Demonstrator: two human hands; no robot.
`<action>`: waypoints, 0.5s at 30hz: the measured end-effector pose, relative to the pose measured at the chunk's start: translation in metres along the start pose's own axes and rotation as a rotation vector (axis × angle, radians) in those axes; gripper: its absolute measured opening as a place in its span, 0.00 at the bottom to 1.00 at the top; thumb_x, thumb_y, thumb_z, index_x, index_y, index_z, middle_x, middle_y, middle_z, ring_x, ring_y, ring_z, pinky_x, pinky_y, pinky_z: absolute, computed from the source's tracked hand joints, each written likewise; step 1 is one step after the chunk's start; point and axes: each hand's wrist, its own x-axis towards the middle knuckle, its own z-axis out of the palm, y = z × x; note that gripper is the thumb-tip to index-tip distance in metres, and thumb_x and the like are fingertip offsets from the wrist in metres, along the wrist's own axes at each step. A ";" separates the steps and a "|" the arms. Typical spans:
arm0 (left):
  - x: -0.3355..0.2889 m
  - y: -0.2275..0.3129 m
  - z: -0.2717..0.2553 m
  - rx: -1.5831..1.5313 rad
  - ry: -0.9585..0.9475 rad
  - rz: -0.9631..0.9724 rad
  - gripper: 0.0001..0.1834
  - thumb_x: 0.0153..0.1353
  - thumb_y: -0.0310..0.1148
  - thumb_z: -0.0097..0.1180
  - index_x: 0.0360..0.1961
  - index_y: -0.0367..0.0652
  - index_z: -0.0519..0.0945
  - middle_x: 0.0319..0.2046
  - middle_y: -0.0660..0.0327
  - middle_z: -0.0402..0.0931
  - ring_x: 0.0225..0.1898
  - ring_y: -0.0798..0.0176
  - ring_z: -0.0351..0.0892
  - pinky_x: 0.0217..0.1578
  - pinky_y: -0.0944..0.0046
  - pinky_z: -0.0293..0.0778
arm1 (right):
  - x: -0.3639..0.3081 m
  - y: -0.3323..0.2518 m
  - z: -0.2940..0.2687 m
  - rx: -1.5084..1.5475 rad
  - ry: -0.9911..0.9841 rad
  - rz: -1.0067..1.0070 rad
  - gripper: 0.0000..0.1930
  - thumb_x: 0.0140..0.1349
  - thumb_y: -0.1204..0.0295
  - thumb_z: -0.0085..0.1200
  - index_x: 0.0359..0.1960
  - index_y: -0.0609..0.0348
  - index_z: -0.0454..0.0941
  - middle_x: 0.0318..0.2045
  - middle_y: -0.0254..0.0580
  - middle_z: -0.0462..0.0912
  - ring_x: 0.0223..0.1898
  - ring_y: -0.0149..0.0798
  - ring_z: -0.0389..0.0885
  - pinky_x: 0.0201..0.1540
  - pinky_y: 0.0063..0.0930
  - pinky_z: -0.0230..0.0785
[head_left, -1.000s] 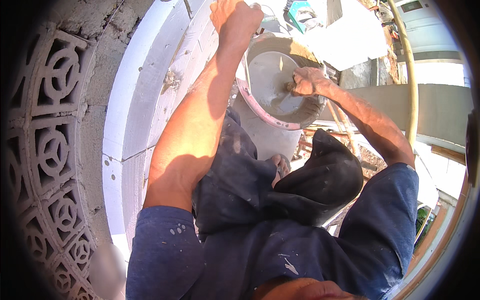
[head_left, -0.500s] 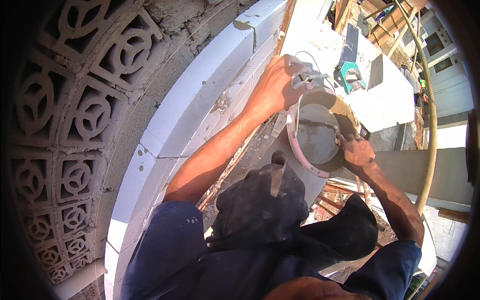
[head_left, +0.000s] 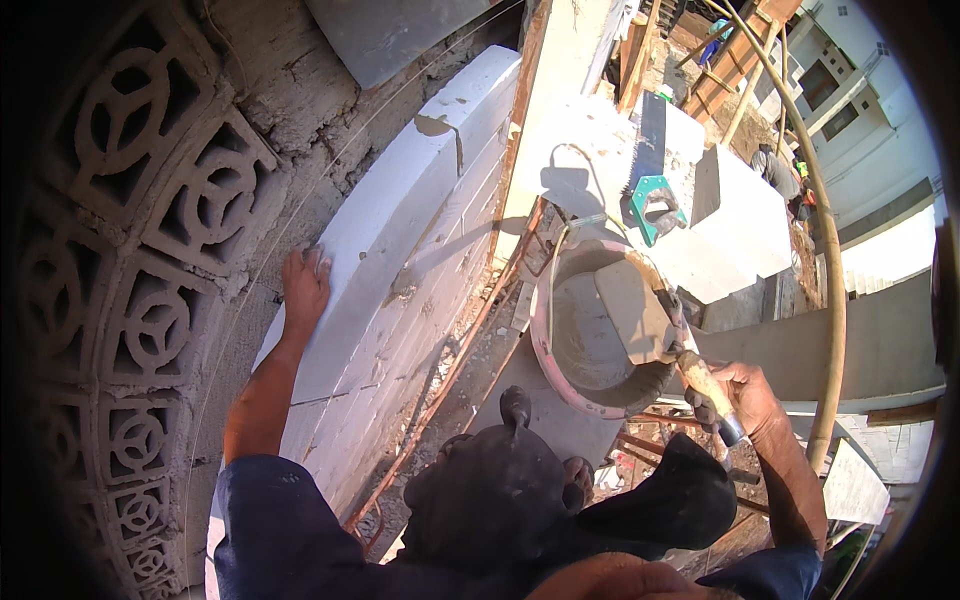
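Note:
My left hand [head_left: 306, 288] lies flat on the outer top edge of a low wall of white blocks [head_left: 400, 215], its fingers stretched out and holding nothing. My right hand [head_left: 745, 398] is wrapped round the wooden handle [head_left: 705, 385] of a trowel. The trowel's broad blade [head_left: 635, 308], coated in grey mortar, reaches over the right part of a round bucket [head_left: 543, 345] with a pinkish rim. Wet grey mortar [head_left: 585, 330] shows inside the bucket, partly covered by the blade.
Beyond the bucket lies a handsaw [head_left: 655, 205] with a teal handle on white slabs [head_left: 740, 235]. A bamboo pole [head_left: 832, 260] rises at right. Patterned vent blocks [head_left: 135, 335] and a taut string line the left. A person [head_left: 775, 172] crouches in the background.
My left hand has left the bucket's rim, where it was near a metal piece, and moved left onto the wall. My right hand has moved nearer and now visibly holds the trowel.

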 end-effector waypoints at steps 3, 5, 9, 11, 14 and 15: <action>-0.003 0.002 0.000 0.027 -0.040 -0.007 0.18 0.67 0.36 0.48 0.55 0.38 0.73 0.50 0.43 0.68 0.53 0.40 0.67 0.57 0.46 0.62 | 0.030 -0.030 0.074 0.053 -0.132 -0.129 0.19 0.62 0.65 0.47 0.51 0.64 0.69 0.33 0.49 0.78 0.22 0.36 0.76 0.17 0.27 0.71; -0.008 0.005 -0.001 0.027 -0.062 -0.018 0.19 0.68 0.36 0.48 0.55 0.38 0.72 0.50 0.42 0.68 0.52 0.40 0.67 0.57 0.45 0.61 | 0.083 -0.055 0.119 0.143 -0.302 -0.257 0.20 0.63 0.64 0.48 0.52 0.65 0.67 0.38 0.48 0.78 0.23 0.35 0.76 0.20 0.27 0.73; -0.008 -0.003 -0.014 0.086 -0.104 -0.014 0.20 0.67 0.37 0.47 0.56 0.37 0.72 0.50 0.42 0.67 0.52 0.39 0.65 0.58 0.42 0.58 | 0.247 -0.108 0.212 0.154 -0.450 -0.445 0.12 0.66 0.65 0.45 0.46 0.58 0.67 0.35 0.43 0.76 0.23 0.33 0.75 0.20 0.24 0.74; -0.002 0.004 -0.010 0.025 -0.101 0.023 0.20 0.67 0.37 0.48 0.56 0.37 0.71 0.50 0.42 0.67 0.53 0.39 0.66 0.58 0.41 0.58 | 0.320 -0.138 0.258 0.106 -0.209 -0.593 0.10 0.67 0.68 0.40 0.44 0.58 0.67 0.30 0.42 0.77 0.23 0.32 0.76 0.16 0.23 0.72; 0.001 0.011 -0.005 0.038 -0.114 0.021 0.21 0.66 0.39 0.50 0.56 0.37 0.71 0.51 0.42 0.67 0.53 0.40 0.66 0.56 0.41 0.58 | 0.425 -0.184 0.310 0.079 0.106 -0.776 0.07 0.65 0.67 0.45 0.37 0.55 0.72 0.26 0.38 0.78 0.24 0.35 0.78 0.22 0.29 0.71; 0.002 0.012 -0.005 0.044 -0.116 0.019 0.22 0.66 0.39 0.50 0.56 0.37 0.71 0.51 0.42 0.67 0.53 0.40 0.66 0.56 0.41 0.58 | 0.454 -0.201 0.327 0.064 0.266 -0.823 0.06 0.63 0.67 0.48 0.35 0.55 0.75 0.28 0.40 0.79 0.27 0.37 0.80 0.24 0.31 0.71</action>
